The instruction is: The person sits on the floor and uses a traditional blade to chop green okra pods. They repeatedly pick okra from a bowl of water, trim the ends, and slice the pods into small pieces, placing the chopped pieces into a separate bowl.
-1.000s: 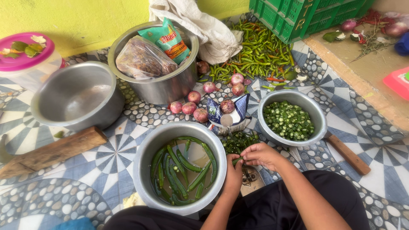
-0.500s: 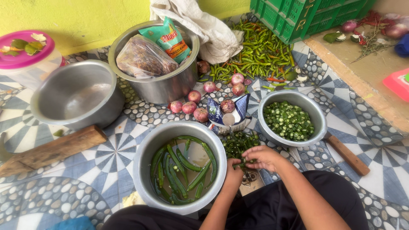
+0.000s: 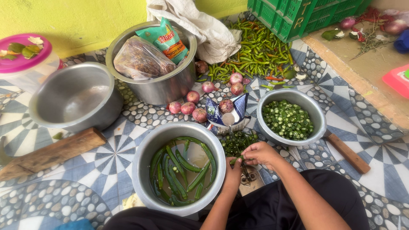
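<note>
My left hand (image 3: 232,171) and my right hand (image 3: 260,153) meet over a floor-mounted blade (image 3: 247,175) and both pinch a green okra pod (image 3: 237,160) between them. Left of my hands stands a steel bowl (image 3: 145,158) with water and several whole okra pods (image 3: 181,170). Cut okra pieces (image 3: 238,142) lie in a small heap just beyond my hands. A steel bowl of chopped okra (image 3: 288,119) sits to the right.
Behind are an empty steel bowl (image 3: 72,100), a pot with plastic packets (image 3: 149,61), red onions (image 3: 187,107), a pile of green chillies (image 3: 255,51), a green crate (image 3: 298,15), a pink-lidded tub (image 3: 23,59) and two wooden handles (image 3: 51,153), (image 3: 347,153) on the patterned tiles.
My hands stay over the blade with small finger shifts; the okra pod is drawn slightly closer between them. Nothing else has moved.
</note>
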